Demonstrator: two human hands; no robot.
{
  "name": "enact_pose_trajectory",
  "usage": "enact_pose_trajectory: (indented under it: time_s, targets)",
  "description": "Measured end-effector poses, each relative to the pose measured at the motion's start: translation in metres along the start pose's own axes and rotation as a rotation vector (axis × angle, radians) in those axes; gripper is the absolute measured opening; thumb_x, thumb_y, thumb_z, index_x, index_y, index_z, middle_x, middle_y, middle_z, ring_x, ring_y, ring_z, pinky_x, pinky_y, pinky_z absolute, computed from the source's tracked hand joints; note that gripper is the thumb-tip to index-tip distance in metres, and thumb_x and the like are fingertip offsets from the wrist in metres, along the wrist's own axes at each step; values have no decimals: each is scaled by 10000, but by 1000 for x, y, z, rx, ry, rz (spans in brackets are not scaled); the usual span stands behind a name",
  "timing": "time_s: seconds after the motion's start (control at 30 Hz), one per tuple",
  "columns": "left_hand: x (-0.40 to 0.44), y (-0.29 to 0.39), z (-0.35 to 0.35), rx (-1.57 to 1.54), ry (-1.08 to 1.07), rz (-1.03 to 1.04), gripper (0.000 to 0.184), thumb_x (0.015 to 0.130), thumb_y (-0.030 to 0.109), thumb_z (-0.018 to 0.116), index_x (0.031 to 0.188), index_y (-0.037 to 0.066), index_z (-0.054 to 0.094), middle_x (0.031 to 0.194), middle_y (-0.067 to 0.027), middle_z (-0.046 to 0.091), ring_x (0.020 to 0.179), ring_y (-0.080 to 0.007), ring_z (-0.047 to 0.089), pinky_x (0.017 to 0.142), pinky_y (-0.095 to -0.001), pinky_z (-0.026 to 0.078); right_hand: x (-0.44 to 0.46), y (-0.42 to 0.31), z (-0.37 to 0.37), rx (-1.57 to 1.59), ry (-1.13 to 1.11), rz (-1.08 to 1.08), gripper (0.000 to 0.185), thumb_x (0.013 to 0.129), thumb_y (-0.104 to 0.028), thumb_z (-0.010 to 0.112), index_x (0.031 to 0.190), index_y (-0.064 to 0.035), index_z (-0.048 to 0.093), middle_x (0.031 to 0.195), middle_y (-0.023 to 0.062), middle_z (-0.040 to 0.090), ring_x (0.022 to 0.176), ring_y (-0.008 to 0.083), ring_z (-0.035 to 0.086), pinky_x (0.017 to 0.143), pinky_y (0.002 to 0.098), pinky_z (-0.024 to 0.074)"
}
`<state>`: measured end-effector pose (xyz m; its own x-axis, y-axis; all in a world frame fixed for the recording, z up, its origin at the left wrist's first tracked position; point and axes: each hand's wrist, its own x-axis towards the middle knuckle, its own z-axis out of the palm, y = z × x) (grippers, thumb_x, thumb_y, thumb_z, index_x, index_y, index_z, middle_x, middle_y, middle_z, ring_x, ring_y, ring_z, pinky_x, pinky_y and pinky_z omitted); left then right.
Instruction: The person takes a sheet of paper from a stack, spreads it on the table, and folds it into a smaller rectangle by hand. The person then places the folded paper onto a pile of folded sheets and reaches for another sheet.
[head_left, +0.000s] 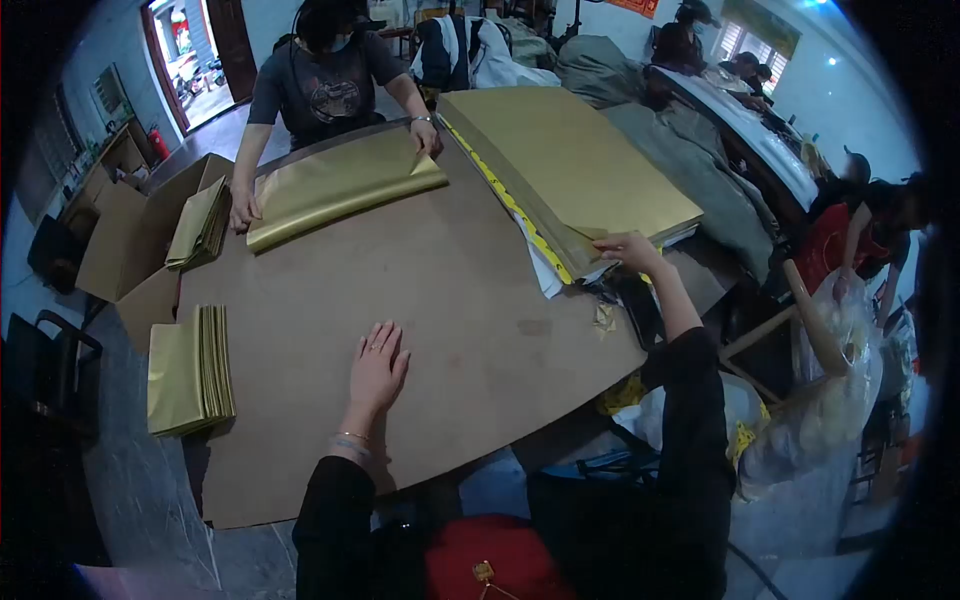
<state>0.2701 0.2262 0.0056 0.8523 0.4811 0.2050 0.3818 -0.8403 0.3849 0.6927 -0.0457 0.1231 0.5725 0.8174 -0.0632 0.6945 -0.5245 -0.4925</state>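
My left hand [380, 366] lies flat on the brown tabletop [470, 350], fingers stretched out and holding nothing. At the near corner of a big stack of gold paper sheets [570, 150], my right hand [632, 252] has its fingers closed on the corner of the top gold sheet [592, 232], which is slightly lifted. Yellow tape and white paper edges show along the stack's left side. Across the table, a co-worker [335, 85] has both hands on a folded gold sheet [345, 185], its rounded fold towards me.
Folded gold bundles [190, 370] stand at the table's left edge, with another bundle [198, 222] by an open cardboard box [150, 225]. A dark object [640, 308] lies near my right forearm. A wooden stool [800, 320] and plastic bags stand to the right; other people work beyond.
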Motion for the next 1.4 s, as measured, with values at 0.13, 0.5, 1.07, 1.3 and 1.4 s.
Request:
enact_pose_trajectory:
  time_s: [0.13,0.5,1.07,1.3,1.4]
  targets:
    - [0,0,-1,35,-20,3,485,922,341,422,1340,96,411,1424,-77,363,1336,-247,296,1102,-429,207,5,13,4,-115,-2,-143,329,801,-197,685,1126,-163,647,1080,43,661,909,209,635,763,352,484]
    - [-1,-1,2,5,55,37,463,913,327,454,1311,91,441,1402,-84,393,1314,-268,332,1083,-444,241,9,22,7,-203,38,-222,242,845,-202,632,1080,-156,667,1082,53,655,897,253,634,772,348,484]
    - [0,-4,4,17,50,32,471,909,340,456,1317,106,441,1412,-67,383,1316,-250,332,1086,-443,238,9,17,35,21,541,15,286,845,-223,624,1039,-15,592,922,174,650,830,328,628,702,378,483]
    - [0,-4,3,13,53,36,474,908,336,462,1320,103,437,1405,-75,391,1315,-250,334,1086,-449,239,8,22,53,155,789,-72,286,834,-73,537,1119,-51,532,927,194,617,821,331,617,699,392,478]
    - [0,-4,3,30,53,40,476,908,338,461,1322,104,434,1405,-75,392,1315,-251,334,1088,-448,236,8,31,45,75,755,-198,256,805,-45,520,1057,-38,563,903,181,614,824,320,613,710,391,478]
